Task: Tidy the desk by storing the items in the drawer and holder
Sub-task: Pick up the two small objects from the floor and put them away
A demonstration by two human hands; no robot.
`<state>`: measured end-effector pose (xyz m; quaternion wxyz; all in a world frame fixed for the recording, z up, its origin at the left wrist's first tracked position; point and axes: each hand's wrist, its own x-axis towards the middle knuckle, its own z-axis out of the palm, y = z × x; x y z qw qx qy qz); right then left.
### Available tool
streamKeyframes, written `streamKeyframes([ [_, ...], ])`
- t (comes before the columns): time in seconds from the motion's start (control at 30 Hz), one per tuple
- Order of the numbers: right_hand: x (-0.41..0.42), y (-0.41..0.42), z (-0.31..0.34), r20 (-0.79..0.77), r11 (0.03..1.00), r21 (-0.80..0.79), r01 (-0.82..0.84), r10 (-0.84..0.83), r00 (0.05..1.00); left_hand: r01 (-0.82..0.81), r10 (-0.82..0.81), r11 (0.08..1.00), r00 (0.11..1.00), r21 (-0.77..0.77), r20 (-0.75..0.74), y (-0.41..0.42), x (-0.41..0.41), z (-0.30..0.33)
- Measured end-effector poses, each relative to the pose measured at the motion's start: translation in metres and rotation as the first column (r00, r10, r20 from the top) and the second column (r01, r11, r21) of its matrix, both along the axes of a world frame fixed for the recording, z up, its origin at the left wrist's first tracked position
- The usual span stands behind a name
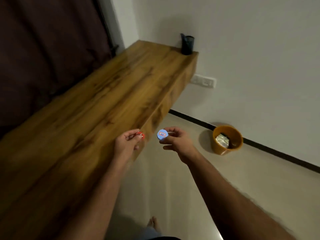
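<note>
Here, a long wooden desk (97,104) runs along a dark curtain (43,49) to a white wall (251,49), its top bare except for a dark pen holder (187,44) at the far corner. On the pale floor (173,187) an orange bin (227,139) stands by the wall. At the desk's front edge, the right hand (176,141) pinches a round blue container (162,135) by its fingertips. The left hand (127,142) is curled narrowly on a small red item (140,134); what it is cannot be told.

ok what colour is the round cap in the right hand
Light blue, with a red-bordered label, on the small round cap pinched by the right hand; head view.
</note>
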<state>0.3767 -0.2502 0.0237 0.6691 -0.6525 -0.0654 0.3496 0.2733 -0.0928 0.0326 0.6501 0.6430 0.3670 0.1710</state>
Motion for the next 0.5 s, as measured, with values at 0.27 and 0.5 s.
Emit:
streamKeyframes([
  [0.27, -0.012, 0.141, -0.026, 0.138, 0.919, -0.205, -0.338, 0.368, 0.919, -0.406, 0.412, 0.911, 0.887, 0.073, -0.206, 0.103, -0.084, -0.053],
  [0.5, -0.010, 0.187, -0.066, 0.343, 0.751, -0.482, -0.451, 0.635, 0.692, -0.485, 0.565, 0.824, 0.742, 0.293, -0.360, 0.110, -0.091, -0.077],
])
